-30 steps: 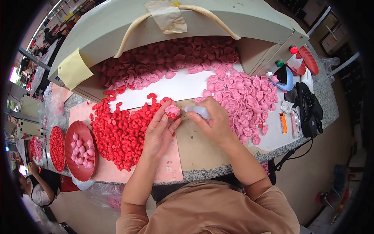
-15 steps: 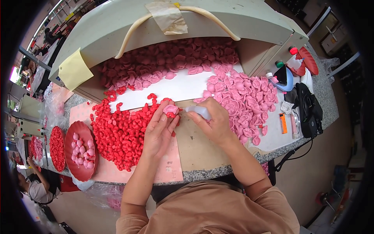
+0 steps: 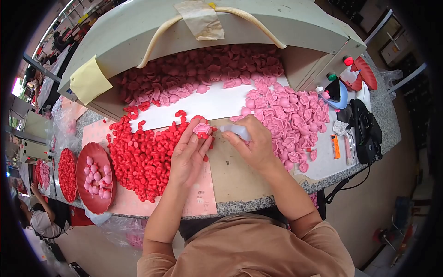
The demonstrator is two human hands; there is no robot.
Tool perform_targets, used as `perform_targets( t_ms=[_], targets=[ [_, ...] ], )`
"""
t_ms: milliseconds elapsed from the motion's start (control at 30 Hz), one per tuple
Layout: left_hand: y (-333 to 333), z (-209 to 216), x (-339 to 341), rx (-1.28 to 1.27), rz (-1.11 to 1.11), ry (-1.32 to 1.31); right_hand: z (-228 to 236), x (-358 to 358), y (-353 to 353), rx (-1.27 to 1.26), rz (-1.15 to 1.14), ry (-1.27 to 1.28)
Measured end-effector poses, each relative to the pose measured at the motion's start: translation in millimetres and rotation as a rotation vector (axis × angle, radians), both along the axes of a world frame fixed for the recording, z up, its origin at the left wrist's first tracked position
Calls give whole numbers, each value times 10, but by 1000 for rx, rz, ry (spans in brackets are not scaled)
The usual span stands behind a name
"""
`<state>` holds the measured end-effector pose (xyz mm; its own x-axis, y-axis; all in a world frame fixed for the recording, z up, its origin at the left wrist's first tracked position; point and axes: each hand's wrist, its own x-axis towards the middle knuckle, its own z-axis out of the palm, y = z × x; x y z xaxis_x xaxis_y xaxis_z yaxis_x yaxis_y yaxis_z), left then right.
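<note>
Over the middle of the table, my left hand (image 3: 185, 161) pinches a small pink cupped piece (image 3: 201, 129) with a red part at its lower side. Close to its right, my right hand (image 3: 259, 145) is wrapped round a translucent white squeeze bottle (image 3: 237, 131). The bottle's tip points left toward the pink piece, with a small gap between them. A heap of small curved red pieces (image 3: 145, 161) lies left of and under my left hand. Beyond my right hand spreads a heap of pink cupped pieces (image 3: 293, 115).
A grey-green box-like housing (image 3: 258, 27) stands behind, more pink pieces inside it. At left are a red dish (image 3: 84, 187) of pink balls and a tray of red pieces (image 3: 68, 177). An orange box (image 3: 335, 146) and black bag (image 3: 364, 131) lie right. Another person (image 3: 44, 220) works far left.
Almost nothing differs. The bottle and my right hand have shifted very slightly; my left hand keeps the pink piece in the same place.
</note>
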<state>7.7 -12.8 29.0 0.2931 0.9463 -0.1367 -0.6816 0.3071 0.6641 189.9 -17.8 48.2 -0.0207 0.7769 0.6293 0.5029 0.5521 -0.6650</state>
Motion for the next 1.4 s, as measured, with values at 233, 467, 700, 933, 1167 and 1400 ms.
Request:
perform_targets(
  t_ms=[233, 467, 700, 933, 1167, 1400],
  targets=[
    [9, -23, -25, -8, -10, -11, -47, 7, 3, -17, -3, 30],
    [3, -7, -19, -8, -9, -15, -40, 8, 5, -17, -12, -6],
    [2, -24, -18, 3, -19, -11, -52, 4, 12, -7, -5, -6],
    [0, -23, -17, 3, -17, 2, -43, 3, 15, -2, -1, 0],
    [6, -22, -27, -8, -15, -4, -54, 4, 7, 2, 12, 26],
    [4, -5, -14, -4, -11, -3, -54, 0, 8, -4, 6, -2]
  ],
)
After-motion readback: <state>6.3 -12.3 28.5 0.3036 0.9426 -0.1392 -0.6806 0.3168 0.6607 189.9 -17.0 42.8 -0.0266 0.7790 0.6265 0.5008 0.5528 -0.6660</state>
